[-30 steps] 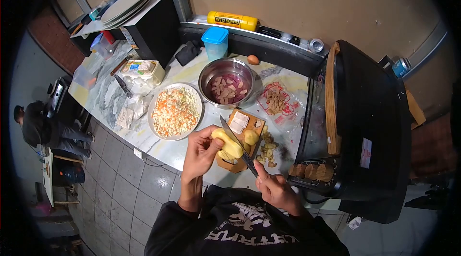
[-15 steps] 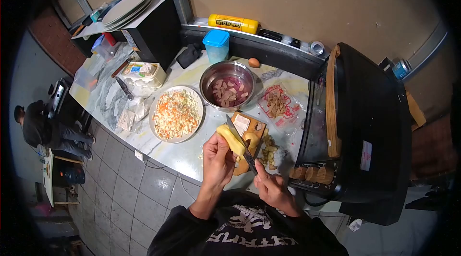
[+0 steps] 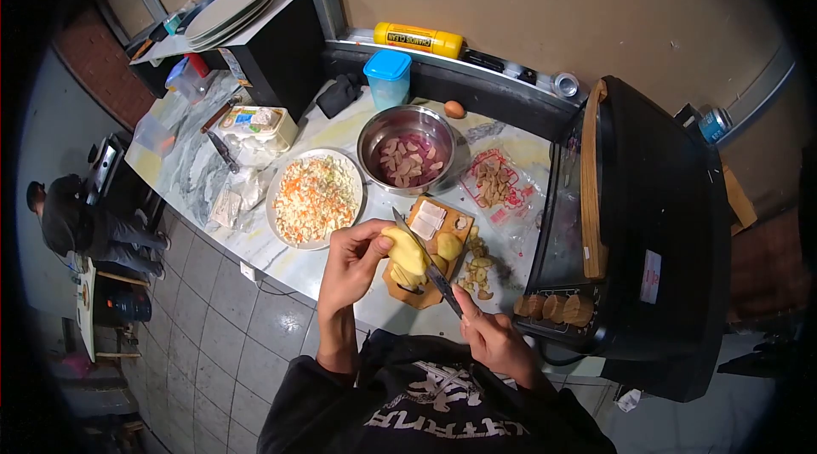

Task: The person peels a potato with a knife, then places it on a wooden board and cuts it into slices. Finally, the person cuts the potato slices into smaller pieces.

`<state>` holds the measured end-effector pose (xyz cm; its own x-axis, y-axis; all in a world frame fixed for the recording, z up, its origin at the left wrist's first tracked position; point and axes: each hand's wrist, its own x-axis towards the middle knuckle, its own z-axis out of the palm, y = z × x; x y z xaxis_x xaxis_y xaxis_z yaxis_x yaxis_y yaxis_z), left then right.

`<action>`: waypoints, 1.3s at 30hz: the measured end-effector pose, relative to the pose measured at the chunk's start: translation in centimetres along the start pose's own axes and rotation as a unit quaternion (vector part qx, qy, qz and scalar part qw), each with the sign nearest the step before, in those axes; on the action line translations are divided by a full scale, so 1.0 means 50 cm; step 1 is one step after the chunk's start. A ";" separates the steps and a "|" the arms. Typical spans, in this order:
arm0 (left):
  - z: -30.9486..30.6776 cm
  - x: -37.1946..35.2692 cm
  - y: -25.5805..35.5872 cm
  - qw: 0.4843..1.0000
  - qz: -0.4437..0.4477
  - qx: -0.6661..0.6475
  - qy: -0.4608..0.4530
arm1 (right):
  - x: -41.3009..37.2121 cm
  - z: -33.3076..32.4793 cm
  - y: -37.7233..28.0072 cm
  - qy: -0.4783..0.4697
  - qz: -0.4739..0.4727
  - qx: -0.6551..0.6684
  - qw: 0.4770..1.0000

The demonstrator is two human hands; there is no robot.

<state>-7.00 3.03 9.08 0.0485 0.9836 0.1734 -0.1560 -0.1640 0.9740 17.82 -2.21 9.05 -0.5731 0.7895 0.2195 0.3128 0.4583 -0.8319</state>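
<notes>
Yellow potato [image 3: 406,251] in left fingers [image 3: 369,233] apparently touches the knife [image 3: 441,284] in right fingers [image 3: 465,302].

metal-bladed knife [image 3: 437,276], shiny metal bowl [image 3: 407,121], wooden board [image 3: 427,294]

- The left forearm [image 3: 339,342] is standing nearly upright in the view, its skin showing near the wrist.
- The left wrist [image 3: 337,309] is bending slightly, tipping the hand over toward the right.
- The left hand [image 3: 351,265] is gripping firmly, its thumb [image 3: 374,252] pressing from the near side and its fingers [image 3: 368,229] curving over the far side.
- The right forearm [image 3: 533,379] is slanting inward from the lower right.
- The right hand [image 3: 495,342] is closing in a fist-like grip, one digit stretching forward.
- Both hands are working close together without touching, the left sitting higher in view.
</notes>
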 end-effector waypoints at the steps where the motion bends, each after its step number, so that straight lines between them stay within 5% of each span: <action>1: 0.002 0.000 -0.007 1.000 0.003 -0.012 0.005 | 0.002 0.002 0.000 0.000 0.000 -0.001 1.000; 6: 0.056 -0.002 -0.031 0.989 -0.001 -0.128 0.079 | 0.008 0.015 0.006 0.034 -0.030 -0.042 0.998; 9: 0.087 -0.020 -0.038 0.946 -0.024 -0.307 0.102 | 0.013 0.027 0.011 0.073 -0.052 -0.040 0.995; 15: 0.055 -0.014 -0.034 0.976 -0.001 -0.204 0.079 | 0.008 0.013 0.000 0.004 -0.012 -0.068 0.998; 24: 0.004 0.000 -0.022 0.996 0.002 -0.066 0.053 | 0.009 0.005 -0.007 0.019 -0.006 -0.009 1.000; 28: 0.060 0.009 -0.025 0.985 0.001 -0.143 0.092 | 0.004 0.015 0.008 0.012 -0.029 -0.077 0.997; 30: 0.097 0.003 -0.024 0.936 -0.041 -0.303 0.174 | 0.009 0.024 0.012 0.050 -0.048 -0.050 0.996; 31: 0.099 -0.008 -0.031 0.931 -0.034 -0.341 0.122 | 0.009 0.026 0.016 0.051 -0.048 -0.050 0.996; 34: 0.130 -0.016 -0.031 0.909 -0.062 -0.377 0.167 | 0.003 0.031 0.023 0.054 -0.039 -0.059 0.996; 39: 0.098 -0.005 -0.044 0.952 -0.012 -0.290 0.095 | -0.004 0.020 0.021 0.037 -0.027 -0.068 0.997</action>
<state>-1.85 2.78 7.62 -0.1117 0.9914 0.0689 -0.6781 -0.1267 0.7240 17.53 -2.31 7.62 -0.5355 0.7878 0.3043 0.3854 0.5486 -0.7420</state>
